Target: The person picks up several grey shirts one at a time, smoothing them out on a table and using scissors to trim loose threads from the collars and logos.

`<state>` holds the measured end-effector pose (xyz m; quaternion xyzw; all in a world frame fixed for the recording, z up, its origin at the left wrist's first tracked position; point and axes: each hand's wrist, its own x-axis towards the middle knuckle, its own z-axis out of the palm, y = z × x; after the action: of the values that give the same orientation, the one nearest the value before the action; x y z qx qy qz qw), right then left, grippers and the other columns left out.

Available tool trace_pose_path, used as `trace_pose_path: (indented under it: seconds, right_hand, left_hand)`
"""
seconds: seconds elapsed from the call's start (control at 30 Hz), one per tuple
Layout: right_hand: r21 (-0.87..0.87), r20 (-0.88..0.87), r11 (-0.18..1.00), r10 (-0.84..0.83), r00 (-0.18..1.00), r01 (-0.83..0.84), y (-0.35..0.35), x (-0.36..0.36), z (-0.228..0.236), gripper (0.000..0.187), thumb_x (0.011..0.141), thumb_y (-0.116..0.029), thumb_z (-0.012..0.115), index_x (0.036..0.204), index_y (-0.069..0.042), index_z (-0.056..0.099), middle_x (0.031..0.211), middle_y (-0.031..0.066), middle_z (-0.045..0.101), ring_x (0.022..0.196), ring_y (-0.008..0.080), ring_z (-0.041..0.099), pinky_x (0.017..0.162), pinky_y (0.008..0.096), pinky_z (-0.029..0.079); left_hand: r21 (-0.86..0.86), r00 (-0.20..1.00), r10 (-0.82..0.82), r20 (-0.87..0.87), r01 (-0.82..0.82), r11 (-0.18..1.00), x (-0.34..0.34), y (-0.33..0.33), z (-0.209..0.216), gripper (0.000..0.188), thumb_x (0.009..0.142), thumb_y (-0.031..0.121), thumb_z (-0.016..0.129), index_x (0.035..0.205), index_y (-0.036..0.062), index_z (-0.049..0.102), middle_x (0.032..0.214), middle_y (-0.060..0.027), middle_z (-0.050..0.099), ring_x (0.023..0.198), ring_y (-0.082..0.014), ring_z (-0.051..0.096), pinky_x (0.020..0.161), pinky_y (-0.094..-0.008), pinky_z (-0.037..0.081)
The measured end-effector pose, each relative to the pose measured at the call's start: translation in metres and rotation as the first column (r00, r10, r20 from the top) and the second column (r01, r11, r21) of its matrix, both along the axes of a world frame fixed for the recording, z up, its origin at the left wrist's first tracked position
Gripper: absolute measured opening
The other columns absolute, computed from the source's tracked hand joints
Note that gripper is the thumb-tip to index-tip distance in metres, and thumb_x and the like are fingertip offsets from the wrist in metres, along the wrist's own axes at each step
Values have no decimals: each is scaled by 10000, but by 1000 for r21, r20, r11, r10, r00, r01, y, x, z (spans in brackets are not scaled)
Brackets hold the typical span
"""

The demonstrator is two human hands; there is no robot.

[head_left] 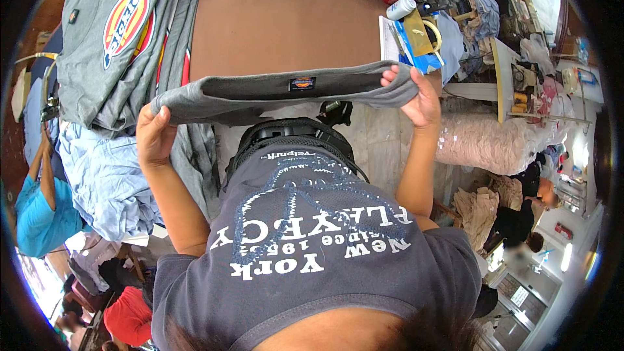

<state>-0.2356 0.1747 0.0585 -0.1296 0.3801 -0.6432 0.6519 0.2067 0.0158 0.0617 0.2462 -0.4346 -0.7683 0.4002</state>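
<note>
Between my hands a grey T-shirt [260,84] is stretched out sideways at chest height. Its opening faces up, with a small dark label [302,84] at the middle of the band. My left hand [155,131] grips one end, thumb pressed over the cloth. At the other end, my right hand [421,99] pinches the fabric, with fingertips showing inside the fold. The lower part of the garment is mostly hidden by the band and my body. Close to my left hand lies a pile of grey T-shirts [84,88] with a large printed emblem on top.
A brown table [286,26] stands ahead. On its right are a white can [401,8], a tape roll [434,38] and papers. Light blue cloth [107,175] is heaped at left, near a person in blue [42,211]. A large pinkish bundle [481,143] sits at right.
</note>
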Motion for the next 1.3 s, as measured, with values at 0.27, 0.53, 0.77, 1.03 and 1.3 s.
trace_pose_path:
  seconds: [0.27, 0.53, 0.77, 1.03, 1.3]
  right_hand:
    - [-228, 27, 970, -81, 996, 85, -56, -31, 32, 320, 816, -146, 530, 1067, 42, 472, 1059, 170, 536, 969, 259, 537, 810, 379, 456]
    - [56, -13, 989, -134, 991, 135, -172, -43, -93, 311, 799, -212, 549, 1010, 14, 519, 990, 124, 582, 934, 217, 550, 867, 342, 400]
    - [93, 327, 838, 485, 811, -538, -183, -67, -113, 605, 794, -473, 490, 1067, 65, 451, 1025, 146, 558, 937, 223, 546, 868, 357, 404]
    - [136, 282, 973, 141, 949, -185, -215, -76, -130, 459, 836, -321, 486, 1083, 63, 443, 1063, 172, 543, 1005, 249, 523, 891, 354, 393]
    - [400, -120, 851, 417, 901, -341, -214, -78, -102, 361, 811, -317, 536, 1044, -43, 503, 1009, 75, 573, 919, 158, 546, 778, 338, 449]
  left_hand:
    - [-116, 996, 87, -1, -87, 989, -27, -54, 49, 349, 819, 170, 502, 1061, -81, 485, 1034, -174, 550, 993, -258, 513, 902, -380, 350]
    - [88, 898, 5, 441, -49, 995, -85, -176, -83, 282, 802, 253, 560, 957, 17, 574, 889, -51, 599, 850, -166, 547, 771, -264, 401]
    - [444, 928, -255, 272, 114, 889, -86, -184, -102, 413, 809, 365, 531, 1001, 0, 543, 934, -96, 592, 901, -179, 554, 812, -317, 429]
    - [531, 984, -60, 166, -38, 846, -96, -214, -117, 476, 811, 381, 523, 1019, -47, 508, 989, -164, 567, 923, -228, 555, 827, -357, 439]
    - [244, 705, -123, 698, -72, 967, -98, -221, -112, 591, 765, 400, 577, 1096, -75, 460, 1064, -181, 529, 964, -272, 523, 853, -406, 404]
